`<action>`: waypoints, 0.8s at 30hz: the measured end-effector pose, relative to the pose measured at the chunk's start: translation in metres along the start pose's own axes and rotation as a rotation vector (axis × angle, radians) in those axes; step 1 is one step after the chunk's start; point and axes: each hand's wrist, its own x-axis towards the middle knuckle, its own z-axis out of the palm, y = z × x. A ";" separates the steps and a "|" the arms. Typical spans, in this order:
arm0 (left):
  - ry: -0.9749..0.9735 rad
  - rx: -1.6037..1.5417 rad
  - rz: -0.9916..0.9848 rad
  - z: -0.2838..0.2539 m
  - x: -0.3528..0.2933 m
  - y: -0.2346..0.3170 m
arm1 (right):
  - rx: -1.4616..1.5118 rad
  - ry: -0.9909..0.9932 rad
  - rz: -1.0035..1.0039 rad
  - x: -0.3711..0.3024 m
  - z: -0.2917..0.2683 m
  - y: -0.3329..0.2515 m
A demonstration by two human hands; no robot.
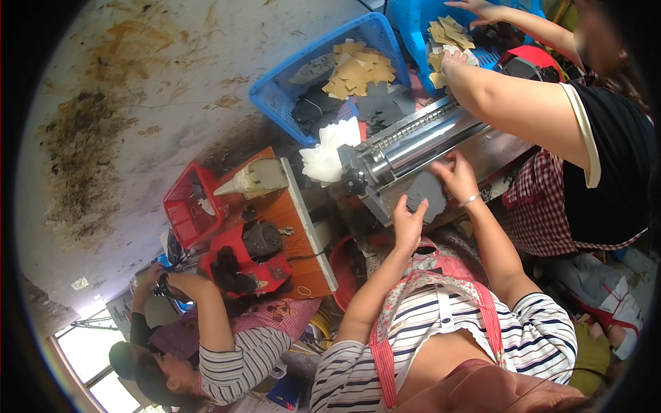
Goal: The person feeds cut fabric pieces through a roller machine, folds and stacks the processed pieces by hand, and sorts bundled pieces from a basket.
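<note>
My left hand (pixel 409 224) pinches the lower edge of a dark grey flat cut piece (pixel 427 195), with the thumb on top. At the piece's upper right, my right hand (pixel 458 179) is raised at the front edge of a metal roller machine (pixel 427 148). Its fingers are apart and slightly blurred, and whether they touch the piece is hard to tell. White curved cut pieces (pixel 332 153) lie at the machine's left end, by a black knob (pixel 354 182).
Behind the machine, a blue basket (pixel 275 86) holds tan and grey pieces. A co-worker's arm (pixel 516 113) reaches over the machine's right part. At left stand an orange-topped table (pixel 303 265), a red basket (pixel 180 221), a red tray (pixel 237 248) and another co-worker (pixel 234 358).
</note>
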 end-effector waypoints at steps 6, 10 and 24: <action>0.038 0.104 -0.025 0.003 0.000 -0.004 | -0.205 -0.109 -0.250 -0.016 -0.010 -0.005; 0.033 0.049 0.017 0.005 0.003 -0.005 | -0.151 0.048 -0.151 0.004 0.001 0.004; -0.029 0.056 0.005 0.001 -0.001 -0.008 | -0.170 0.060 -0.131 0.007 0.003 0.010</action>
